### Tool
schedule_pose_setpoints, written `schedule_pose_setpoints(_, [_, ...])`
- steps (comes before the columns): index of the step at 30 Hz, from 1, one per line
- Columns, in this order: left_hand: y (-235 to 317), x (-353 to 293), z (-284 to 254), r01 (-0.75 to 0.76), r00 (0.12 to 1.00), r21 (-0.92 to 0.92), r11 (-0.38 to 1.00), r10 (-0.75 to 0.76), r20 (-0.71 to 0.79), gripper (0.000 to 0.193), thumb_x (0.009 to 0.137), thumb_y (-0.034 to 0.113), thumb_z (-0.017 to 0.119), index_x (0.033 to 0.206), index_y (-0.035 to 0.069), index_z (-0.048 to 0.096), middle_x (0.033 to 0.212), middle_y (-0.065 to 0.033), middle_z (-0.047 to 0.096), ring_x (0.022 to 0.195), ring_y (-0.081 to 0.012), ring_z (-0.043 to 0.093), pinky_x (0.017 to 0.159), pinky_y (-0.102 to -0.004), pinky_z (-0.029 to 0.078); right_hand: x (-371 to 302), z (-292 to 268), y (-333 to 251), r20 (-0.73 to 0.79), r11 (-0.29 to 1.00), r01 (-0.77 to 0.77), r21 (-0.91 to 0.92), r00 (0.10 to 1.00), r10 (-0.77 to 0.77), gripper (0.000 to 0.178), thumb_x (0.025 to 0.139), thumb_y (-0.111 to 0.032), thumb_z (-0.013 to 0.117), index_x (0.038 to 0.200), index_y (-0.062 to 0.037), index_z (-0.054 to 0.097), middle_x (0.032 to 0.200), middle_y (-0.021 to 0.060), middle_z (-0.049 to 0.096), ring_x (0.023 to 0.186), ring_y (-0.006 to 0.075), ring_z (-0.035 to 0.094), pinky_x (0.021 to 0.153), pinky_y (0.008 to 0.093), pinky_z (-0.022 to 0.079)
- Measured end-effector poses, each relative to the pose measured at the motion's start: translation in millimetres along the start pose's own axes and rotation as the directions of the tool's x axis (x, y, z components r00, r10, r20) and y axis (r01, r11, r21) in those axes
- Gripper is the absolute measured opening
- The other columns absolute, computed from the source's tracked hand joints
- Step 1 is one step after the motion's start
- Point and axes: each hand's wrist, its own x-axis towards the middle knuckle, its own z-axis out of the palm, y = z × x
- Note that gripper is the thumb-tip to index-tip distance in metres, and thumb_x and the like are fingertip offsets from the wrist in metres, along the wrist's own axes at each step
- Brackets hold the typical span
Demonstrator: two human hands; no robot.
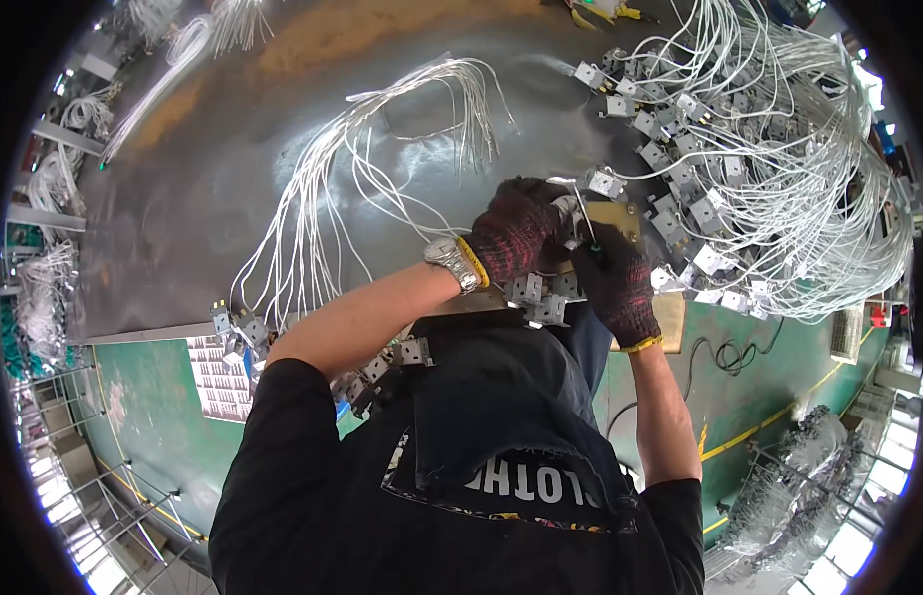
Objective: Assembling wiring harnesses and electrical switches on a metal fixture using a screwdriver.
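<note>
L hand (511, 236), red-black knit glove, is curled closed round a silver boxy metal block (572, 220) near the edge of the grey sheet-metal table (184, 243). R hand (620, 296), similar glove, seems to pinch a thin pale rod (584, 210) by the block; fingertips partly hidden. Just R: flat brass-coloured plate (617, 219). Farther R: big heap of white wires (818, 223) w/ similar blocks. Prob. mid-job: 1 unit underway; can't tell which others are done.

Two gloved hands (516, 233) (617, 283); one wristwatch (450, 263)
</note>
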Motion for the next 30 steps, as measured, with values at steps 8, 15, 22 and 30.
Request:
schedule_pose_setpoints(8, [2, -8, -7, -0.069, 0.994, 0.011, 0.998, 0.070, -0.084, 0.071, 0.066, 0.049, 0.082, 0.129, 0.019, 0.065, 0.132, -0.0088, 0.062, 0.122, -0.0313, 0.057, 0.104, -0.0474, 0.043, -2, -3, -15, 0.101, 0.994, -0.013, 0.108, 0.995, 0.002, 0.027, 0.094, -0.011, 0.066, 0.120, -0.0040, 0.067, 0.098, 0.0163, 0.070, 0.085, 0.0294, 0.073, 0.073, 0.0373, 0.056])
schedule_pose_setpoints(15, [-7, -2, -10, -0.120, 0.990, -0.012, 0.993, 0.119, -0.078, 0.075, 0.065, 0.048, 0.083, 0.132, 0.019, 0.063, 0.124, -0.0090, 0.067, 0.116, -0.0318, 0.061, 0.102, -0.0479, 0.045, 1, -1, -17, 0.146, 0.971, -0.120, 0.209, 0.985, 0.090, 0.022, 0.096, -0.009, 0.067, 0.117, -0.0050, 0.072, 0.099, 0.0099, 0.074, 0.086, 0.0171, 0.071, 0.077, 0.0314, 0.055])
schedule_pose_setpoints(22, [-11, 7, 14, -0.170, 0.981, -0.085, 0.982, 0.160, -0.112, 0.045, 0.067, 0.057, 0.076, 0.072, 0.012, 0.075, 0.082, -0.0121, 0.071, 0.094, -0.0309, 0.067, 0.085, -0.0459, 0.051, -5, 0, -4, 0.107, 0.949, -0.026, 0.314, 0.994, -0.008, 0.022, 0.094, -0.007, 0.071, 0.116, -0.0055, 0.073, 0.098, 0.0078, 0.074, 0.082, 0.0119, 0.065, 0.074, 0.0304, 0.052])
schedule_pose_setpoints(30, [24, 6, -21, -0.114, 0.993, -0.054, 0.992, 0.116, 0.038, 0.042, 0.074, 0.043, 0.077, 0.097, 0.008, 0.071, 0.081, -0.0151, 0.069, 0.082, -0.0341, 0.068, 0.073, -0.0460, 0.052, -14, -14, 8, 0.131, 0.975, 0.057, 0.212, 0.988, -0.087, 0.026, 0.090, 0.000, 0.068, 0.115, -0.0022, 0.072, 0.090, 0.0029, 0.069, 0.078, 0.0084, 0.061, 0.068, 0.0263, 0.050])
